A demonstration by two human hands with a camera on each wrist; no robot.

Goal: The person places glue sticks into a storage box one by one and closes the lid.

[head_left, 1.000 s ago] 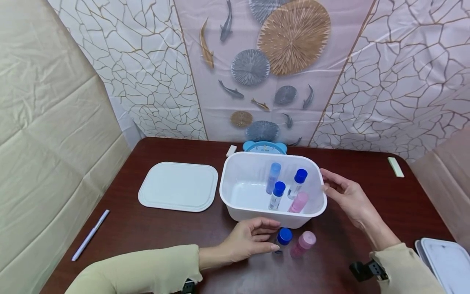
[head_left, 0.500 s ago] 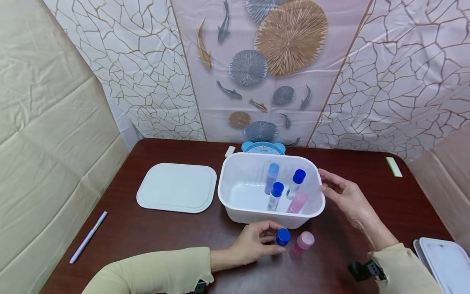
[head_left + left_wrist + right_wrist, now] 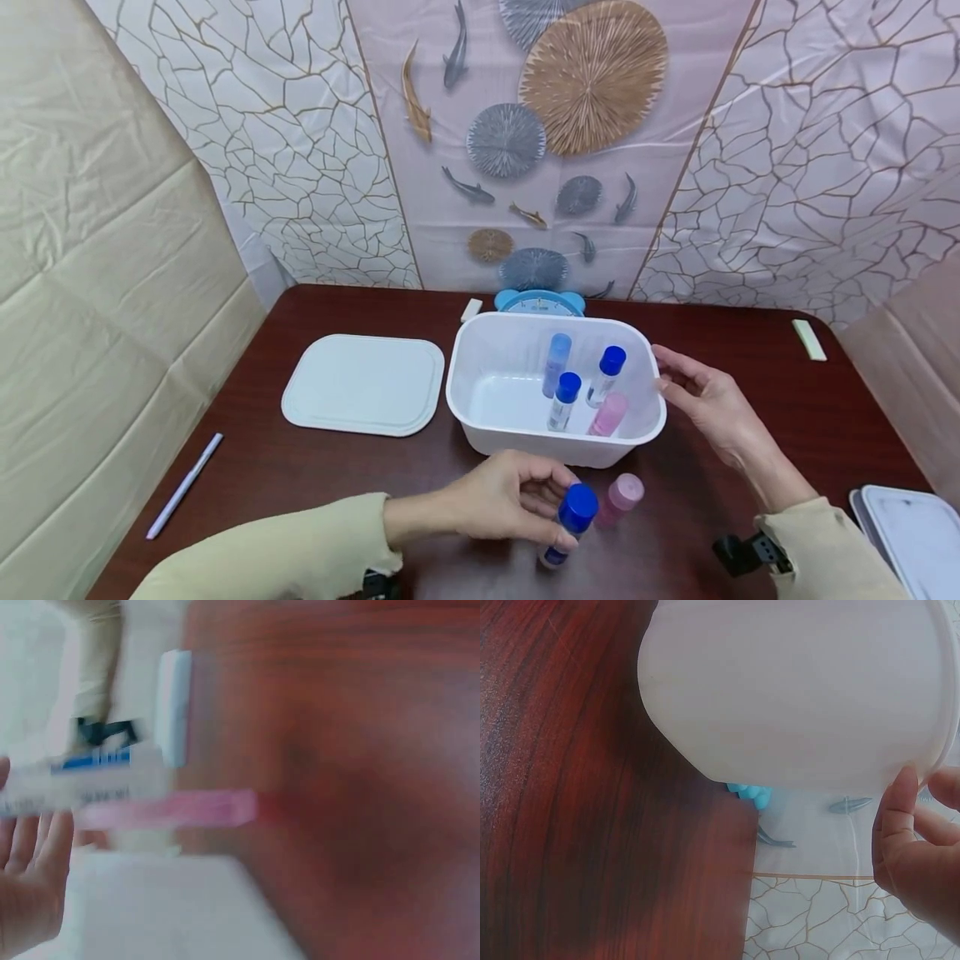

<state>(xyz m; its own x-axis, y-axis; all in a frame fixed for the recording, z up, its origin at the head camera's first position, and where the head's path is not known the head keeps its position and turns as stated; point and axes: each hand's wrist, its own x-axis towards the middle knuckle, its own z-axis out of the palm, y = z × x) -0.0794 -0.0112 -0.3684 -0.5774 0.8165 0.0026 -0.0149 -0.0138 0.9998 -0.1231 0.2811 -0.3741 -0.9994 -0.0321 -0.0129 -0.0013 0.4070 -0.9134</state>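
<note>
Two-handed: gripping blue-capped bottle (image 3: 576, 510) with left hand (image 3: 502, 500) beside pink bottle (image 3: 624, 493); touching white bin (image 3: 517, 437) with relaxed right hand (image 3: 716, 408).

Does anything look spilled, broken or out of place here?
Nothing stands out. The white bin looks whole, the pink bottle outside it stands upright, and the left hand holds a blue-capped bottle. I see no spill; fine cracks would be too small to tell.
</note>
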